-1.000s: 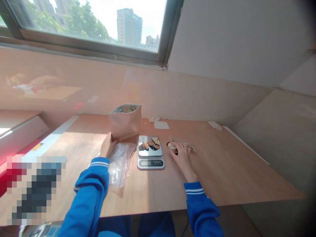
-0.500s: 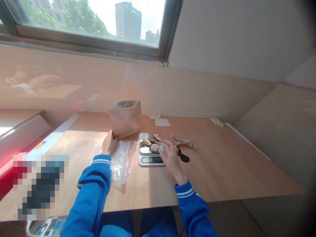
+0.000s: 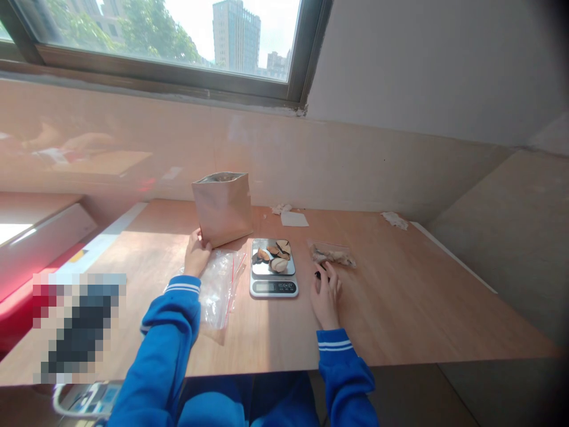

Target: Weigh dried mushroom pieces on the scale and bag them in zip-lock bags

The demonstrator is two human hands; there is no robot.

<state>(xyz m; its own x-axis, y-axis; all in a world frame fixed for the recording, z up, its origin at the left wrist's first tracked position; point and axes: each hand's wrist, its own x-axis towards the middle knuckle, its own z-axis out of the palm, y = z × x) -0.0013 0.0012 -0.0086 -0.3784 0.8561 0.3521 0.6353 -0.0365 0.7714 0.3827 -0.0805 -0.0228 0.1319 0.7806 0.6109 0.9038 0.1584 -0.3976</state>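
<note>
Left hand [image 3: 198, 255] open against a tan foil-lined paper pouch [image 3: 222, 209]
Right hand [image 3: 325, 298] curled narrowly beside a clear plastic bag [image 3: 331, 255] — holding anything? Cannot tell.

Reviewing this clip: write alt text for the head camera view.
A person's left hand rests against a kraft stand-up pouch above a clear zip bag, on a wooden table. Between the hands, a digital kitchen scale carries dark and pale pieces. The right hand is beside a small dark object.
</note>
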